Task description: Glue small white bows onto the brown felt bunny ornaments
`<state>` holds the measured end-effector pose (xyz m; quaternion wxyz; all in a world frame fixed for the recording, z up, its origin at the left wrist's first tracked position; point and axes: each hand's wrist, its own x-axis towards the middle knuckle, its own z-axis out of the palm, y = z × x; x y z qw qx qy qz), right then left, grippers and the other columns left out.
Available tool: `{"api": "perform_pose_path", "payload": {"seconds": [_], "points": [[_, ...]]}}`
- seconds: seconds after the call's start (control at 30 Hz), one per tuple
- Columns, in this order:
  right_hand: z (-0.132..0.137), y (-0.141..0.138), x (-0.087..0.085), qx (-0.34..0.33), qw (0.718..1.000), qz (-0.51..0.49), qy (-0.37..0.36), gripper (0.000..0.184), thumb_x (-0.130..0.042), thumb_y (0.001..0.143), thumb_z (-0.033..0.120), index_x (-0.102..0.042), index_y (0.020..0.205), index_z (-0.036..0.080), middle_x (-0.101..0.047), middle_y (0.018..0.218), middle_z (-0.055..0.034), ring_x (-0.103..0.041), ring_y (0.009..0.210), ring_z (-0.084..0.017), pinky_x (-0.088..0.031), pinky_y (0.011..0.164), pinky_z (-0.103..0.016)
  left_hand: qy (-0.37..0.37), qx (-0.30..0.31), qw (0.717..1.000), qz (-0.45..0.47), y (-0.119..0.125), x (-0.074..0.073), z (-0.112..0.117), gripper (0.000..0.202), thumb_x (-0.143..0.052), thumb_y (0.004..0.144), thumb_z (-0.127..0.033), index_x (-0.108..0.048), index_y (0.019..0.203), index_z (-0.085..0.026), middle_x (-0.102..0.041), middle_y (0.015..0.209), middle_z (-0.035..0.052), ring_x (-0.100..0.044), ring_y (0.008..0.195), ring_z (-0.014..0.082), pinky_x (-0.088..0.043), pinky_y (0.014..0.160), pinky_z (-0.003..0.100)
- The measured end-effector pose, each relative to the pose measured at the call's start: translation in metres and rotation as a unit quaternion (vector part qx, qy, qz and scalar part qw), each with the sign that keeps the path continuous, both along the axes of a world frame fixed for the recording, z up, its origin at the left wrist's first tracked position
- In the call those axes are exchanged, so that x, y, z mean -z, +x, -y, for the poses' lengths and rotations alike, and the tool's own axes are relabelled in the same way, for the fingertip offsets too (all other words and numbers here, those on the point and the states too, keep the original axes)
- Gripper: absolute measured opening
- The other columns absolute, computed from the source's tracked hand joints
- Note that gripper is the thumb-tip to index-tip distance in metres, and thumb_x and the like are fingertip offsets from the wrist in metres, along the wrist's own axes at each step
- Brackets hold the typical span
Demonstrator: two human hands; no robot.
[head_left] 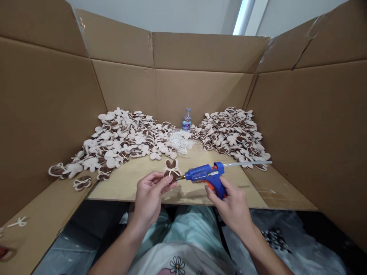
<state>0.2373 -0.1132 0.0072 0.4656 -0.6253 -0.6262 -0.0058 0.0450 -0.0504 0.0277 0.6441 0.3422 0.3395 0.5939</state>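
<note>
Pinched in my left hand (pixel 153 191) is a bunny-shaped felt piece (pixel 171 168), brown with a white border and a cream bow across it. My right hand (pixel 229 200) grips a blue glue gun (pixel 206 173) by its handle, fingers at the orange trigger. The metal nozzle of the gun points left and meets or nearly meets the lower right edge of the felt piece; contact is hard to tell. A long clear glue stick (pixel 248 163) sticks out of the gun's back end.
Heaps of similar felt pieces lie on the board at left (pixel 129 137) and right (pixel 229 130). Between them are a small pile of white bits (pixel 181 142) and a water bottle (pixel 187 120). Tall cardboard walls (pixel 200 53) enclose three sides. A loose cream bow (pixel 18 222) lies far left.
</note>
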Motion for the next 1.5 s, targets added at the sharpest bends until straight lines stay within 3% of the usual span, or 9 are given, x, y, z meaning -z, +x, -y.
{"api": "perform_pose_path", "payload": {"seconds": [1.3,1.5], "points": [[0.0024,0.0028,-0.0012,0.02,1.0,0.011,-0.004,0.02,-0.056,0.086,0.034,-0.058,0.072,0.018,-0.047,0.053,0.0054,-0.031,0.043,-0.009,-0.026,0.043,-0.022,0.005,-0.006,1.0,-0.013,-0.0014,0.0004,-0.0037,0.022,-0.086,0.056,-0.017,-0.064,0.06,-0.013,-0.067,0.065,-0.0008,-0.067,0.064,0.0121,-0.061,0.067,0.026],[0.0008,0.0091,-0.0033,0.04,0.998,-0.02,-0.033,0.026,-0.055,0.084,0.041,-0.063,0.078,0.017,-0.041,0.048,0.0071,-0.031,0.041,-0.01,-0.026,0.041,-0.022,0.011,0.002,1.0,-0.028,-0.0034,0.0017,-0.0059,0.02,-0.084,0.06,-0.019,-0.065,0.061,-0.013,-0.069,0.066,-0.0001,-0.069,0.067,0.014,-0.061,0.069,0.027]]}}
